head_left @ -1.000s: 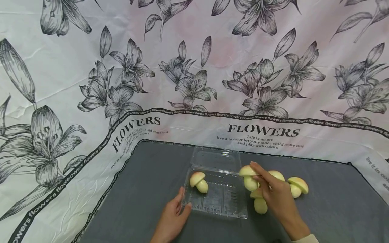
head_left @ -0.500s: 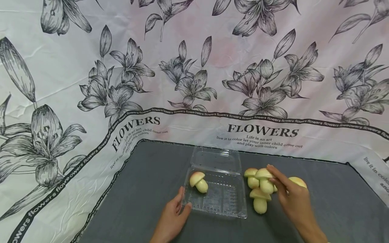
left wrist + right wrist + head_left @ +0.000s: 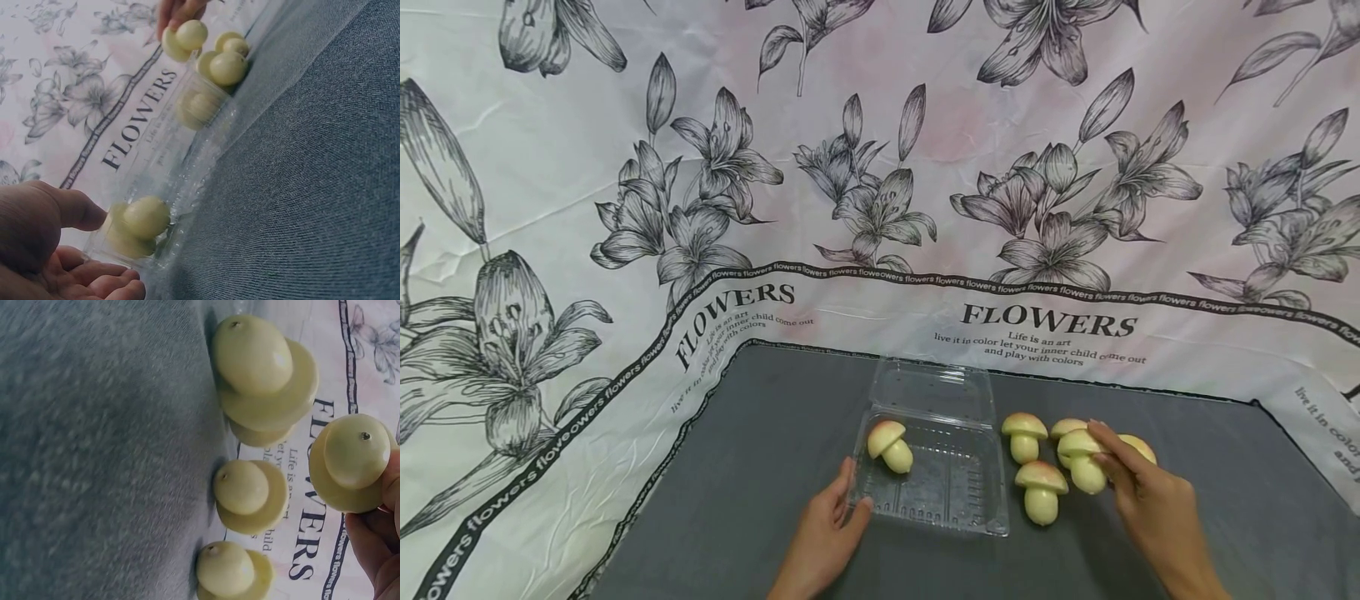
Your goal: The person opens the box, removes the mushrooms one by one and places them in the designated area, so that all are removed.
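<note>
My right hand (image 3: 1161, 508) pinches a toy mushroom (image 3: 1088, 473) by its cap, held up over the group at the right. In the right wrist view that mushroom (image 3: 356, 450) hangs apart from the others, stem end toward the camera. Beside a hinged clear plastic container (image 3: 943, 529) is my left hand (image 3: 829, 525); thumb and fingers hold its left near corner. One pale yellow mushroom with a reddish cap (image 3: 897, 457) lies tilted inside. Two more, a rear mushroom (image 3: 1024, 442) and a front mushroom (image 3: 1042, 500), stand right of the container.
Behind the right hand, two further mushrooms show in part, one cap (image 3: 1069, 427) and another cap (image 3: 1138, 448). The container's lid (image 3: 932, 392) lies folded back. A dark grey tabletop (image 3: 760, 433) meets a white flower-printed cloth (image 3: 865, 321) at the rear.
My right hand has shifted right, away from the container, carrying the mushroom. The two mushrooms nearest the container now show fully. The left hand stays at the corner.
</note>
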### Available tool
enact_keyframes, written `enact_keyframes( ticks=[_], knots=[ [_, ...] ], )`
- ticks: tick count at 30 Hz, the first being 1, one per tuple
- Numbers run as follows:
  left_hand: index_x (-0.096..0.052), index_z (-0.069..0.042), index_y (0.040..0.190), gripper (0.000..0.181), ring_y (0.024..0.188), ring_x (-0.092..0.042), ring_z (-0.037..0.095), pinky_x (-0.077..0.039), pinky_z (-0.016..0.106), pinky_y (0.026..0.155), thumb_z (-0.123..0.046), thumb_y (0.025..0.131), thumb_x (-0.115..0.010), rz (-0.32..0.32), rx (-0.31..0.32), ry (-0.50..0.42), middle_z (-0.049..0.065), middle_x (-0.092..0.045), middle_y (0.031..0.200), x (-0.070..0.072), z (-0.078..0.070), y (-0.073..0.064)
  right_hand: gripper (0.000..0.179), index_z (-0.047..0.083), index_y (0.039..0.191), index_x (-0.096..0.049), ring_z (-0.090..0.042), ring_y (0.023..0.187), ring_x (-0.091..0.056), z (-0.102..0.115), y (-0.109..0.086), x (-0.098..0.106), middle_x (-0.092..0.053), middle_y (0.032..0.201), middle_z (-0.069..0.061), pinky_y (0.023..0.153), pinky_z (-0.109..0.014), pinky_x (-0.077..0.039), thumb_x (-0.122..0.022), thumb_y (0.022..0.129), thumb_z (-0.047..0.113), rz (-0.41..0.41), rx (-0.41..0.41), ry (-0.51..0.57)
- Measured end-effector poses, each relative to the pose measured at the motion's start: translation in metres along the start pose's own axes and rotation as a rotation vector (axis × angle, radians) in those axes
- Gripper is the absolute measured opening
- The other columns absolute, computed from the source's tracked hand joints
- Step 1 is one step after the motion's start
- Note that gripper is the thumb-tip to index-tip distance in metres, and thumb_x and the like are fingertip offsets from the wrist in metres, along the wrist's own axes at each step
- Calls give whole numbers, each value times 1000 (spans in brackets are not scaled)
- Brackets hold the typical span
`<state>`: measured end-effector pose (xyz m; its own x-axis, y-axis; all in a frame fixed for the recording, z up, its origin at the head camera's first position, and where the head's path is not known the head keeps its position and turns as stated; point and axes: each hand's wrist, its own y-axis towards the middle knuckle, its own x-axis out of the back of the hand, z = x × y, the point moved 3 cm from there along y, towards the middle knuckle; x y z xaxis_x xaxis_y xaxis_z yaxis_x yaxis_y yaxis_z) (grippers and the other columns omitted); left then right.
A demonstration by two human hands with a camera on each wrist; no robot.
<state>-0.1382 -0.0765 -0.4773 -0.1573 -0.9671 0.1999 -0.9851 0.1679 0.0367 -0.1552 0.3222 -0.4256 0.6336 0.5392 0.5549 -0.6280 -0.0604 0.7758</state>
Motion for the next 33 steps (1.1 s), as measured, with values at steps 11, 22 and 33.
enact_keyframes(
  ticks=[11,22,33],
  knots=[
    [-22,14,161,75,153,-28,47,-33,60,121,-20,108,-63,6,-5,-4,31,-26,167,-1,0,-1,49,15,136,-75,10,49,-28,-8,-10,5,-79,114,-13,42,-20,-26,-81,90,0,34,5,-36],
    [-22,13,162,75,153,-28,47,-34,60,121,-20,108,-64,6,-8,-8,30,-26,167,0,0,0,39,11,133,-75,6,56,-47,-15,-22,7,-79,119,-5,43,-24,-38,-64,105,36,31,82,-28],
    [-24,13,162,75,153,-29,46,-34,59,121,-21,108,-64,-4,-8,5,31,-28,166,0,-1,-1,47,11,129,-77,-38,67,-74,-11,-26,4,-77,115,-20,52,-44,-52,-87,84,-1,91,71,-93]
  ],
)
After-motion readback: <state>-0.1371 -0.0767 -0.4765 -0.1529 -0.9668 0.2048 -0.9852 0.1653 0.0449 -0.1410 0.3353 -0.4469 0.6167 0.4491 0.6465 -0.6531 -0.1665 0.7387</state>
